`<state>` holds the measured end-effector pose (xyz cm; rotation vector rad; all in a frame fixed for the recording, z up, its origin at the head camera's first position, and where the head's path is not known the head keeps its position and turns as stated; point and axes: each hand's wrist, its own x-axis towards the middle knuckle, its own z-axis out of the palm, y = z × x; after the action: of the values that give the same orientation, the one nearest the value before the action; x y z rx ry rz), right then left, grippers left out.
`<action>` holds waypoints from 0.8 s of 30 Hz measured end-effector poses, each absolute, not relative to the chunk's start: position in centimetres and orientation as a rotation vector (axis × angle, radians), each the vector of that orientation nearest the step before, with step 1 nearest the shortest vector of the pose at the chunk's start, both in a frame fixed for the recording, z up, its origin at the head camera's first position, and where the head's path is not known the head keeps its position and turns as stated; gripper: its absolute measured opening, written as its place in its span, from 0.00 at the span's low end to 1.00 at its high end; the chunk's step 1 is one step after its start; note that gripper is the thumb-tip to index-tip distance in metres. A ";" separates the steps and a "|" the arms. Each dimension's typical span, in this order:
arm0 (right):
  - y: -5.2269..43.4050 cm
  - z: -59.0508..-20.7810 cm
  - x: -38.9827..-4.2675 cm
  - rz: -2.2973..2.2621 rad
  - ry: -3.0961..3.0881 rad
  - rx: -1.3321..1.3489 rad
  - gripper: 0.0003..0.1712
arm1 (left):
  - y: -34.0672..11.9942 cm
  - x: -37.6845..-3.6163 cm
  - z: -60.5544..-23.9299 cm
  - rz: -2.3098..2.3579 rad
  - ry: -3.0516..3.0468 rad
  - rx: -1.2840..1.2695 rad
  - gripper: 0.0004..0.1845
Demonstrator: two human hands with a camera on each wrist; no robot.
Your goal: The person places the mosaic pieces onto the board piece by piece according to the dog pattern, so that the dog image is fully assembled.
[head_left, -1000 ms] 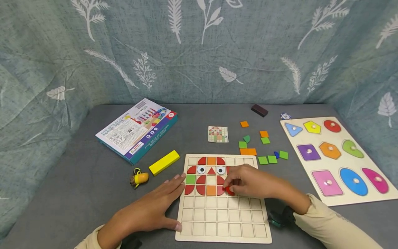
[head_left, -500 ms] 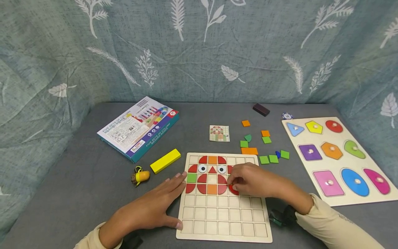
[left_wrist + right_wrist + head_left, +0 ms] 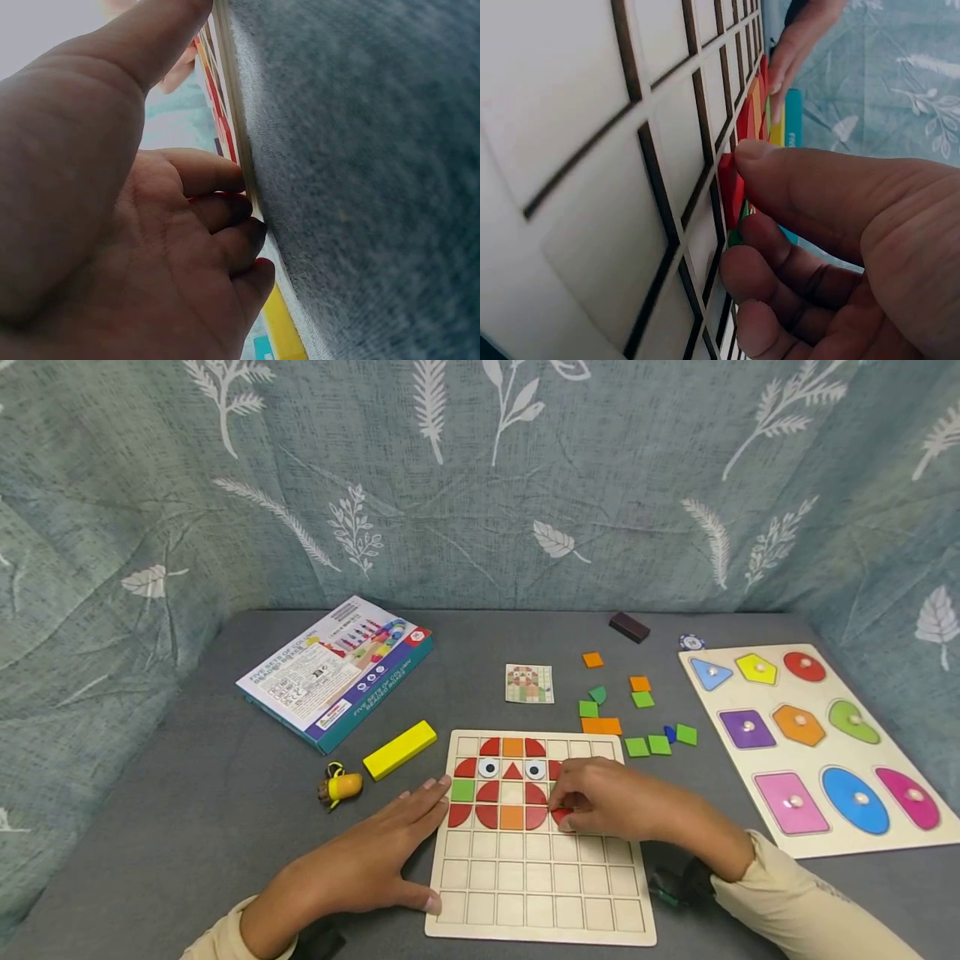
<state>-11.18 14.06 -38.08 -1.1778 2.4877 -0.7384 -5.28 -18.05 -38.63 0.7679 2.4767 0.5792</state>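
Right grip [image 3: 603, 797] has the red piece [image 3: 730, 184] pinched on the board [image 3: 540, 881], fourth row down; seating's hard to tell behind the knuckles. Square it up, press flat, bracing with the relaxed left hand [image 3: 367, 860] at the board's edge.

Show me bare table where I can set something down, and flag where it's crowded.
Free: the grey surface between the box and the picture card, and the wide patch left of the acorn-like toy and the left hand. Crowded: behind the right half of the grid board, where loose orange tiles and green tiles lie scattered toward the knob puzzle.
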 end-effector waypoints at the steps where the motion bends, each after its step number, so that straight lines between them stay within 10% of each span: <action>1: 14.1 -38.1 -11.2 -0.731 2.489 -1.183 0.06 | -18.1 -5.3 -38.6 0.580 2.477 0.767 0.59; 24: 17.5 -38.8 -16.2 -0.925 2.719 -0.910 0.07 | -18.0 -5.1 -38.5 0.581 2.477 0.765 0.59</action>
<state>-16.20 17.47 -38.80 -0.9098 2.7192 -0.9251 -5.09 -18.00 -38.48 0.7650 2.4774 0.5815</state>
